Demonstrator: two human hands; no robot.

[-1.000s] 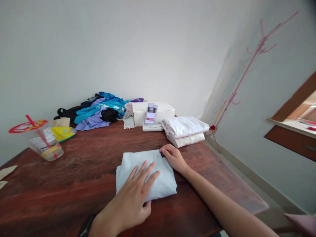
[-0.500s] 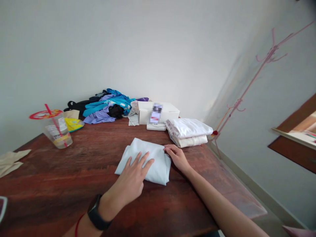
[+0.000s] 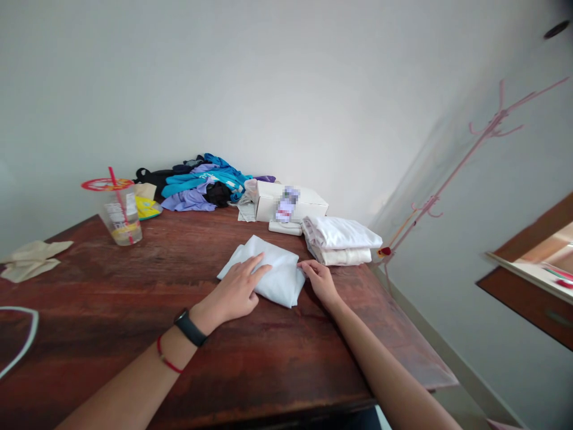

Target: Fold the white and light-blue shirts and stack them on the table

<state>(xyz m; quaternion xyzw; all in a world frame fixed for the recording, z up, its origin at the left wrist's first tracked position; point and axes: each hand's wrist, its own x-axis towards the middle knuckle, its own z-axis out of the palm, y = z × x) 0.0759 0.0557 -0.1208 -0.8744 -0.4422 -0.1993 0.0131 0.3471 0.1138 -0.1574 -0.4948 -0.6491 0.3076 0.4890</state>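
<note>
A: Where both hands meet, what lies under them?

B: A folded pale cloth (image 3: 273, 276) lies flat on the desk (image 3: 134, 280). The left hand (image 3: 235, 292) rests palm down on the near left part of the cloth, fingers spread wide and flat, gripping nothing. The right hand (image 3: 320, 280) sits at the cloth's right edge, fingertips curled against the fold and touching it; whether they pinch the fabric cannot be told.

A: What is worn on the left arm?

B: A black watch (image 3: 190, 327) sits on the wrist, with a red string (image 3: 168, 358) just behind it.

A: What stands beyond the right hand?

B: A stack of folded white clothes (image 3: 340, 240) lies just past the right hand, near the cloth but apart from it. Beyond the stack and toward the left hand's side stands a white box (image 3: 289, 202), with a small flat white item (image 3: 285, 227) touching its front.

A: And beyond the left hand?

B: A heap of unfolded clothes (image 3: 201, 185) in blue, purple and black lies against the wall, well apart from the hand. Farther out to the left stands a clear plastic cup (image 3: 120, 212) with a red lid and straw, upright. A crumpled beige cloth (image 3: 31, 260) lies at the desk's far left edge. A white cable (image 3: 22, 340) curves across the near left corner.

A: Anything off the desk?

B: A pink coat stand (image 3: 447, 179) leans near the wall, out past the right hand.
</note>
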